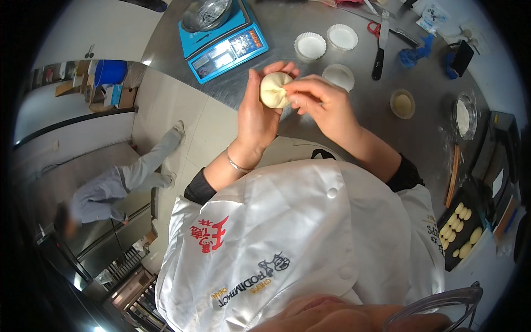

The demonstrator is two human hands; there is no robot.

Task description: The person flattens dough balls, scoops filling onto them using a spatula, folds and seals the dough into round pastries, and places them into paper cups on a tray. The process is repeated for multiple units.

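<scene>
A round ball of pale yellow dough [273, 90] is cupped in my left hand [256, 112], with the fingers behind it and the thumb along its side. The thumb and fingertips of my right hand [321, 99] pinch a gathered fold on the dough's right side. Creases run from that fold across its surface. Whether there is a filling inside is hidden. Both hands are held above the near edge of the steel table [286, 25]. Just behind my right hand, a white fluted paper cup [339, 77] is partly covered by it.
Two more fluted cups [310, 45] lie farther back. A blue digital scale [228, 54] carries a metal bowl [205, 14]. To the right are a black-handled knife [378, 62], red-handled scissors [373, 28], a flour dish [462, 116] and a tray of dough pieces [456, 228]. Another person [103, 191] is at the left.
</scene>
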